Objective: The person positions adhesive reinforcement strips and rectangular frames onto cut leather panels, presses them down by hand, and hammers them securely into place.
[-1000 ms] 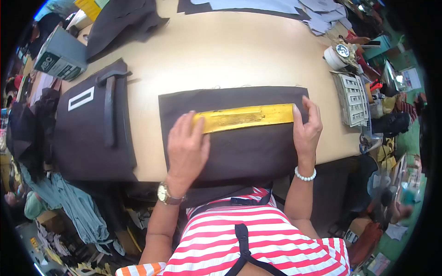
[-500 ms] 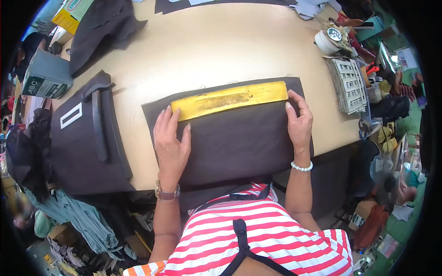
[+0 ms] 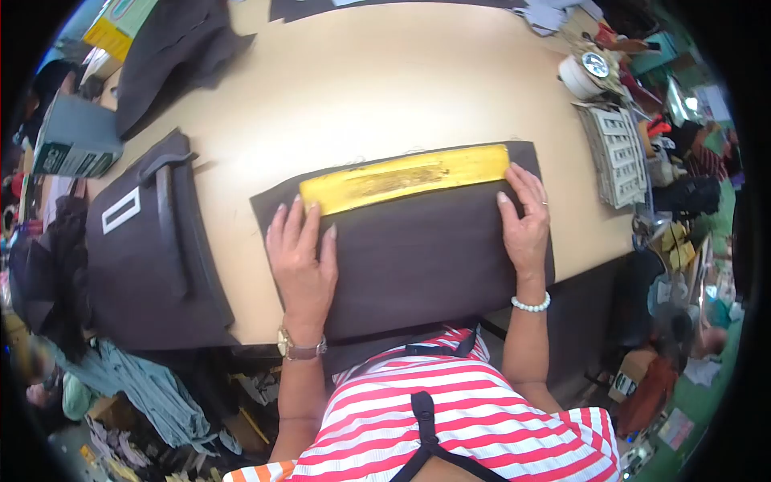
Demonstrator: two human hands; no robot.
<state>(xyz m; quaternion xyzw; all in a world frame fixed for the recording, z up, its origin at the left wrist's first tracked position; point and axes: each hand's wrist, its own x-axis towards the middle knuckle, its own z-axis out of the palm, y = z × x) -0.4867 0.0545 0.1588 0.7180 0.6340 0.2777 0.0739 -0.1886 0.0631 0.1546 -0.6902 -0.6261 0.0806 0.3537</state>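
A long yellow strip [image 3: 405, 178], worn dark along its middle, lies near the far edge of a dark brown cloth [image 3: 418, 257]. My left hand [image 3: 303, 261] rests on the cloth with its fingers apart, the fingertips at the strip's left end. At the strip's right end, the fingertips of my right hand [image 3: 526, 221] touch its corner, with thumb and fingers spread. Neither hand is wrapped round the strip.
On the left, a dark cloth stack [image 3: 132, 257] bears a white rectangular frame [image 3: 121, 210] and a dark curved tool [image 3: 170, 221]. A grey box [image 3: 76, 136] stands behind. White templates [image 3: 620, 153] and a tape roll [image 3: 580, 78] lie at the right.
The view has shifted slightly. My left fingers have slid off the strip's left end toward me and lie flatter. My right hand has stayed at the right end.
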